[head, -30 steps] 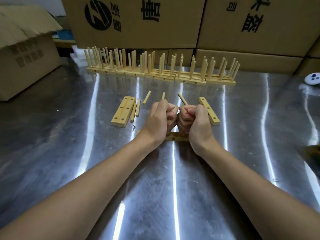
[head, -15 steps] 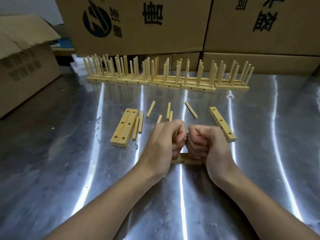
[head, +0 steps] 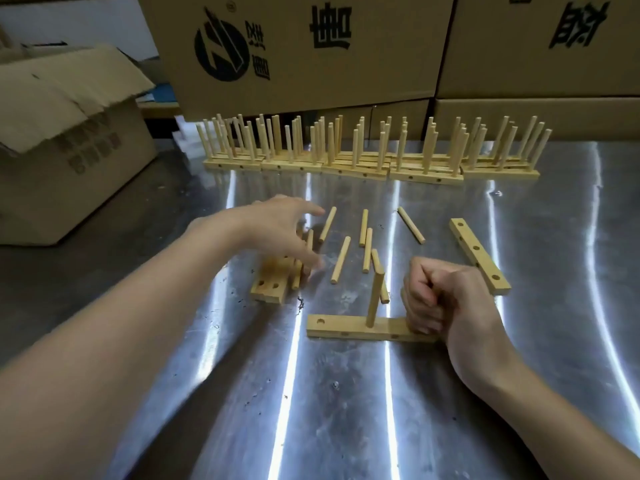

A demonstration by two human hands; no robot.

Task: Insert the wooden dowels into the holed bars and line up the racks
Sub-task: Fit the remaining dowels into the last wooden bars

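Observation:
A holed wooden bar (head: 346,328) lies flat on the metal table in front of me. One dowel (head: 374,299) stands upright in its middle hole, and its left hole is empty. My right hand (head: 440,301) is a fist over the bar's right end, curled round a dowel that the fingers hide. My left hand (head: 277,230) reaches out with fingers spread above a pair of spare bars (head: 268,289), holding nothing. Several loose dowels (head: 341,259) lie between the hands. Another bar (head: 479,259) lies at the right.
A row of finished racks (head: 363,169) stands along the back of the steel table (head: 346,410). Large cardboard boxes (head: 311,53) form a wall behind them. An open box (head: 69,140) sits at the left.
My left hand has let go of the dowel now standing in the bar's middle hole and swung left and outward, opening. My right fist has stayed on the bar's right end.

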